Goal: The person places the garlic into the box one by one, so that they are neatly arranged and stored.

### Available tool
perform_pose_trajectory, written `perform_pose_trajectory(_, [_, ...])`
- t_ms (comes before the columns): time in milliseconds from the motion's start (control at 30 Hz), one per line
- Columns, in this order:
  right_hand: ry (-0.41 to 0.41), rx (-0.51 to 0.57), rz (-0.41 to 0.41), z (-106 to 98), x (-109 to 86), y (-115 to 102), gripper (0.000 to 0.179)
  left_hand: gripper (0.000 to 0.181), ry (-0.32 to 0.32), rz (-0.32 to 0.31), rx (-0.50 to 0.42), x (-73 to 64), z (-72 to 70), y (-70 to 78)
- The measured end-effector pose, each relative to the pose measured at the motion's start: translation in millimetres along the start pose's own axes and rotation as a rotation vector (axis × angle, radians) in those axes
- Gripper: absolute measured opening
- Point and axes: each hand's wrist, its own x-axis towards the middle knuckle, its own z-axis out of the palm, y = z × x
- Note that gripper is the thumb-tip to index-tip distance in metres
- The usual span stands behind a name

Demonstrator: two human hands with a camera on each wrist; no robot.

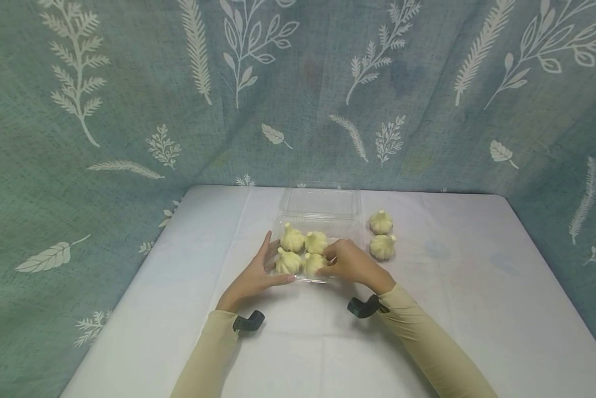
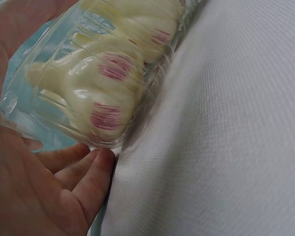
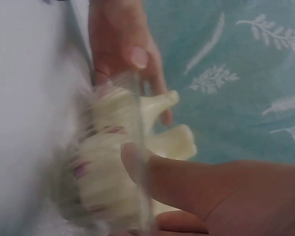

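A clear plastic clamshell box [image 1: 344,228] lies with its lid raised at the back. Several garlic bulbs [image 1: 293,237] sit in its base in two rows. My left hand [image 1: 254,276] holds the box at its front left corner, thumb along the front rim and fingers against the left side. In the left wrist view, those fingertips [image 2: 105,157] touch the wall beside a bulb with pink streaks [image 2: 105,93]. My right hand [image 1: 349,262] pinches the front right garlic bulb [image 1: 314,265] inside the box; in the right wrist view its thumb [image 3: 157,172] lies on that bulb.
Two more garlic bulbs [image 1: 381,247] stand one behind the other just right of the box. The lid [image 1: 321,202] leans towards the table's back edge. A white cloth [image 1: 288,359] covers the table, and a green leaf-print curtain [image 1: 298,99] hangs behind.
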Motion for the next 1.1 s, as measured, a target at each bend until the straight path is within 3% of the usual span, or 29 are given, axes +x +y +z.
perform_pose_trajectory(167, [0.039,0.018,0.042,-12,-7.5,-2,0.024,0.135,0.003,-0.007,0.012,1.1,0.2,-0.3])
perform_pose_trajectory(300, [0.094,0.02,0.069,-24,-13.9,-4,0.046,0.135,0.003,-0.018,0.025,2.1,0.4,-1.1])
perform_pose_trajectory(567, [0.226,0.084,0.075,-48,-29.4,-9,0.046,0.135,0.014,-0.031,0.034,0.4,3.3,-0.4])
perform_pose_trajectory(1100, [0.524,0.107,-0.01,-87,-61.3,-5,0.041,0.134,0.013,-0.031,0.009,-1.0,2.7,2.8])
